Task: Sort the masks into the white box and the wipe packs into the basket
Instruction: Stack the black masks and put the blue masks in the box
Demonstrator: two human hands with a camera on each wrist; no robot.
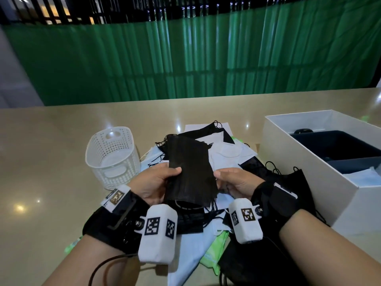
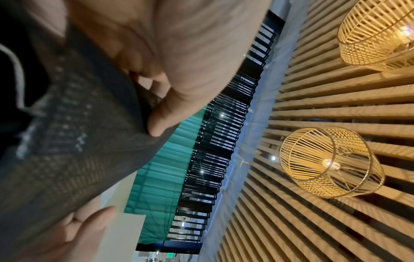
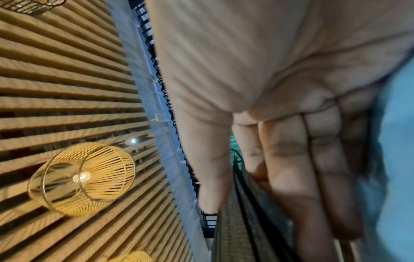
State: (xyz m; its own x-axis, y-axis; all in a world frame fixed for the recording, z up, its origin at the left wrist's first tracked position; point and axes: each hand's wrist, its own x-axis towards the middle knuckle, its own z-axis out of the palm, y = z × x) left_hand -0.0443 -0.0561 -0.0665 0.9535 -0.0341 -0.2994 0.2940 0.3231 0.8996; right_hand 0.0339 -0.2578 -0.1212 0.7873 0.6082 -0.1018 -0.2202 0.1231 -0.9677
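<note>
Both hands hold a stack of black masks (image 1: 190, 172) above a pile of black, white and pale blue masks (image 1: 224, 153) in the middle of the table. My left hand (image 1: 162, 178) pinches the stack's left edge, thumb on top. My right hand (image 1: 231, 180) pinches its right edge. In the left wrist view the thumb presses the dark mask fabric (image 2: 74, 141). The right wrist view shows the stack's edge (image 3: 237, 221) between thumb and fingers. A green wipe pack (image 1: 215, 252) lies near the front under the pile. The white basket (image 1: 111, 155) stands left; the white box (image 1: 309, 162) stands right.
The white box holds a dark tray (image 1: 338, 145) and pale blue masks (image 1: 365, 178). More black masks (image 1: 292, 182) lie beside the box under my right wrist. Another green pack edge (image 1: 71, 244) shows by my left forearm. A green curtain (image 1: 185, 58) hangs behind the beige table (image 1: 41, 162).
</note>
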